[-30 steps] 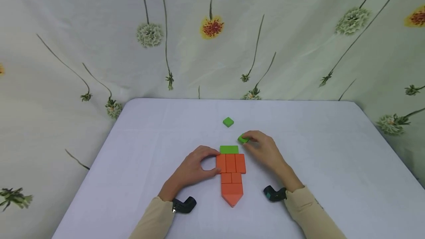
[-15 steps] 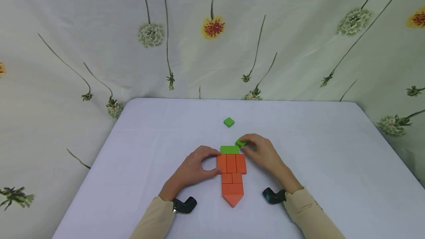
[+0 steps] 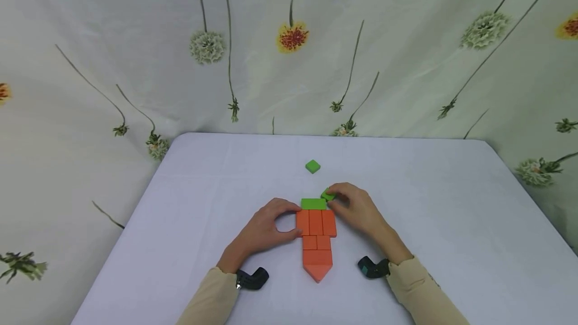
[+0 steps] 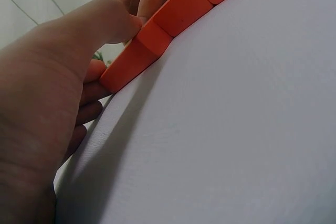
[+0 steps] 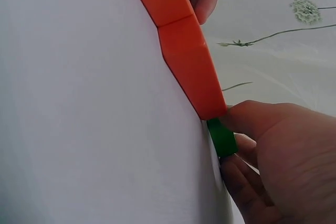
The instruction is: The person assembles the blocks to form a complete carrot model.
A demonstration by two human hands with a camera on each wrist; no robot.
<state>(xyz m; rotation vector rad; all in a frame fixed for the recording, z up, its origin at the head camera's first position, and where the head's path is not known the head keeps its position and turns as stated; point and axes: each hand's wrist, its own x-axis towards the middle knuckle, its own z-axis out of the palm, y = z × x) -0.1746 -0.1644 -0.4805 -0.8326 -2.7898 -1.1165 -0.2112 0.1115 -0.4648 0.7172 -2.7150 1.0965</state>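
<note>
Flat orange blocks (image 3: 316, 223) lie joined in a figure on the table, with a triangular one (image 3: 317, 273) pointing toward me at the near end. A green rectangular block (image 3: 313, 204) sits against their far side. My left hand (image 3: 266, 227) holds the leftmost orange block (image 4: 128, 66), forefinger at its far corner and thumb at its near one. With thumb and fingers, my right hand (image 3: 358, 207) pinches a small green block (image 5: 222, 137) at the right end of the green rectangle, close to the orange corner. The fingers partly hide this block.
Another small green block (image 3: 313, 166) lies turned like a diamond farther back. The white table (image 3: 217, 179) ends before a flower-patterned cloth (image 3: 253, 79). A black wrist camera (image 3: 253, 279) is worn on the left wrist, another (image 3: 374, 267) on the right.
My right hand has brought the small green block nearer and slightly left, up to the green rectangle's right end. My left hand has stayed at the orange blocks.
</note>
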